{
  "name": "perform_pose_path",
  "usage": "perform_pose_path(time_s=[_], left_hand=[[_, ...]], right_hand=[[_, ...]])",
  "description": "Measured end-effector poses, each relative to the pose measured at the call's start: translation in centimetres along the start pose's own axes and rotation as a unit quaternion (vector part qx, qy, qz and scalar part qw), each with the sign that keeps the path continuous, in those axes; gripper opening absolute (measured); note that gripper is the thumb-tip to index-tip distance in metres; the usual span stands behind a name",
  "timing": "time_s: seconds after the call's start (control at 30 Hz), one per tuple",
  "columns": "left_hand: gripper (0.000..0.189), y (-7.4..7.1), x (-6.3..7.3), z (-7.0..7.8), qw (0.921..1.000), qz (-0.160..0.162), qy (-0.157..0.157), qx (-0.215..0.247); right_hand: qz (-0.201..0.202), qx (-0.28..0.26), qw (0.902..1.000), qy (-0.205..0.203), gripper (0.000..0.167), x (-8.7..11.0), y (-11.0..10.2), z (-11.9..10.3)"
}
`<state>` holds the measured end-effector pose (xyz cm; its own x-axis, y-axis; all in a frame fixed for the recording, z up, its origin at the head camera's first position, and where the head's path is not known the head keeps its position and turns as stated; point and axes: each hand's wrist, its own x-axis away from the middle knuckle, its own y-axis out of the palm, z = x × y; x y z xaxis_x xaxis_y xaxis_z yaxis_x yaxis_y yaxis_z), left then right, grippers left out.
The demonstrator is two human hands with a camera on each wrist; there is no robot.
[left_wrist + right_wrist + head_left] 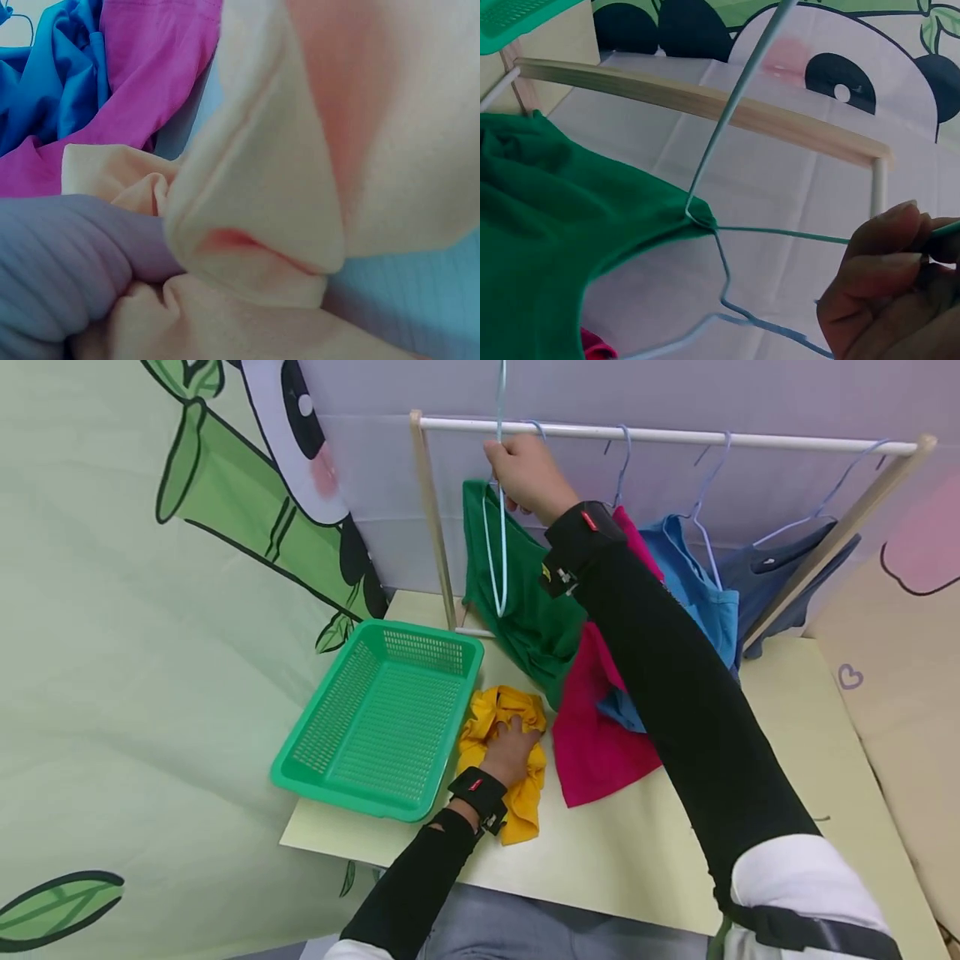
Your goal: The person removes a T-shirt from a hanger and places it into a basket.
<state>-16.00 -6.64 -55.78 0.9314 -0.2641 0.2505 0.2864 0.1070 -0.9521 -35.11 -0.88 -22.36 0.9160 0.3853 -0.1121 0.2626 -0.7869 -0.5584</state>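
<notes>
One thin hanger (pixel 504 560) — rumpled yellow cloth (pixel 531 787)

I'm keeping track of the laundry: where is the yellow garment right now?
In the head view, the yellow garment lies crumpled on the table, just right of the green basket, with the left hand on it.

A crumpled yellow cloth garment (pixel 531 777) is laid in loose folds near the front edge of the cream flat-topped table (pixel 592 860), left of centre, touched by the left hand (pixel 512 753). A thin pale-blue hanger (pixel 504 556) is gripped by the right hand (pixel 531 472), raised toward the back edge.
</notes>
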Motion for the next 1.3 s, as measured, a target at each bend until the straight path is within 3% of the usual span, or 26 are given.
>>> perform_pose_path(time_s=[0.23, 0.53, 0.97, 1.1, 1.3], left_hand=[[0.066, -0.1, 0.1, 0.5, 0.9999, -0.002, -0.009, -0.004], [0.065, -0.2, 0.0, 0.1, 0.9999, 0.002, -0.010, -0.006], [0.062, 0.1, 0.5, 0.1, 0.9997, 0.005, -0.018, 0.019], [0.060, -0.1, 0.5, 0.2, 0.9997, 0.010, -0.016, 0.017], [0.060, -0.4, 0.5, 0.4, 0.9997, 0.015, -0.015, 0.015]], right_hand=[[-0.025, 0.013, 0.9996, 0.007, 0.050, -1.3, 1.0, 1.2], [-0.030, 0.009, 0.9995, 0.001, 0.052, -1.3, 2.3, -0.9], [-0.021, -0.039, 0.9989, -0.010, 0.057, 1.3, 2.9, -2.8], [-0.024, -0.044, 0.9987, -0.010, 0.056, 0.7, 2.8, -1.9], [-0.034, -0.016, 0.9993, 0.000, 0.056, -1.1, 2.8, 1.2]])
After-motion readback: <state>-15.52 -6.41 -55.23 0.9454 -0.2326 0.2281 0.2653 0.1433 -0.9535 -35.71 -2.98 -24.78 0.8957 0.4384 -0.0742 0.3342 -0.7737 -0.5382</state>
